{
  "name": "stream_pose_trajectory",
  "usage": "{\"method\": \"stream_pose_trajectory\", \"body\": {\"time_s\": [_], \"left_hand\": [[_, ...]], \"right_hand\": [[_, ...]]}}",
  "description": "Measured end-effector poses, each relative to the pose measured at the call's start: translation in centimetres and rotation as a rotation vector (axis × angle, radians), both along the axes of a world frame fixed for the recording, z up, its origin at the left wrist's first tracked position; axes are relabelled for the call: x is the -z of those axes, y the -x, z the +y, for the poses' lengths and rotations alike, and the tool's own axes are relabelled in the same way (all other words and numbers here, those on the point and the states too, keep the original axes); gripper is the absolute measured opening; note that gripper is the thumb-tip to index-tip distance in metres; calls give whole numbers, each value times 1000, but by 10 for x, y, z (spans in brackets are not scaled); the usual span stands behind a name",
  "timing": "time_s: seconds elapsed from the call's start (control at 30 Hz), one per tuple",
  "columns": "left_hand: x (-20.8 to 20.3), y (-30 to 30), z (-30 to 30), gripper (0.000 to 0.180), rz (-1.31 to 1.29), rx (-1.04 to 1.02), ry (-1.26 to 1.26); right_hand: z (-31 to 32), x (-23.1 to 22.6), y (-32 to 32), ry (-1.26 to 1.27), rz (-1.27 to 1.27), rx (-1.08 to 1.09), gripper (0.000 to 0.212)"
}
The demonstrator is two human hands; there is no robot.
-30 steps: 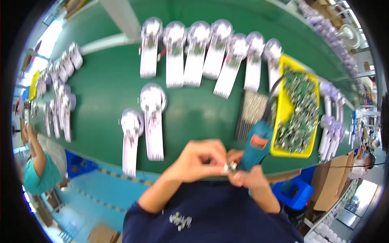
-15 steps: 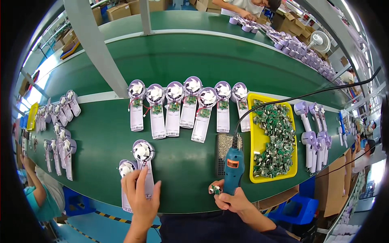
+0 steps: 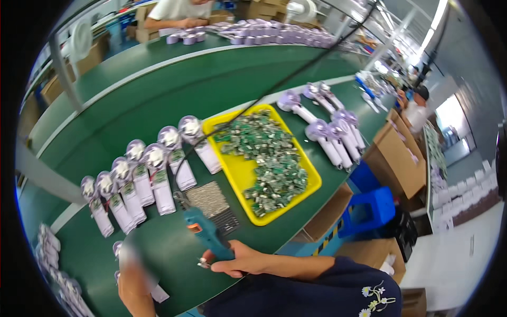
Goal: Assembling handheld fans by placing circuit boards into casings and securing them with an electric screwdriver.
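My right hand (image 3: 240,259) grips a teal electric screwdriver (image 3: 207,233) by its lower end, its tip tilted up and left. A small circuit board (image 3: 203,262) is also held at those fingertips. My left hand (image 3: 135,280) is at the lower left, smeared by motion, over lilac handheld-fan halves (image 3: 158,294) that it mostly hides. Whether its fingers hold anything cannot be seen. Beyond both hands runs a slanting row of open fan halves (image 3: 141,182) with white blades, several with green boards in them. A black tray of small screws (image 3: 209,199) lies by the screwdriver's tip.
A yellow tray (image 3: 316,185) heaped with circuit boards stands right of the screws. The screwdriver's black cord (image 3: 274,87) crosses above it. Further right lie several fans (image 3: 338,132). Across the green bench (image 3: 105,137) a person (image 3: 179,16) works by piled fan parts. Blue stools (image 3: 369,211) stand right.
The view has swung right and tilted, so the bench's things appear further left. My left hand has blurred over the fan halves. My right hand still holds the screwdriver and circuit board.
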State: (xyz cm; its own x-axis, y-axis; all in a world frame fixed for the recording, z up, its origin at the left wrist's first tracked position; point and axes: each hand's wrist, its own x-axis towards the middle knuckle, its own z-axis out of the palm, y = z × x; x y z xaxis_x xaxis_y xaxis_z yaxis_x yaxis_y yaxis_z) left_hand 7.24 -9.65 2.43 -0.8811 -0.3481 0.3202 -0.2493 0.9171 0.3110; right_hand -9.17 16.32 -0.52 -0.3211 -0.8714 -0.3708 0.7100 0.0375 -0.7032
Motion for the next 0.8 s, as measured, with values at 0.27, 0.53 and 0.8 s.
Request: {"method": "stream_pose_trajectory", "body": {"time_s": [0.27,0.53,0.8], "left_hand": [[7,31,12,27,99,168,-31],[23,26,64,31,281,318,-256],[42,10,85,26,476,-163,-388]], "right_hand": [[16,-16,6,-290,147,104,38],[18,-16,6,-295,305,112,36],[-20,-26,-9,-334,653,-15,38]]}}
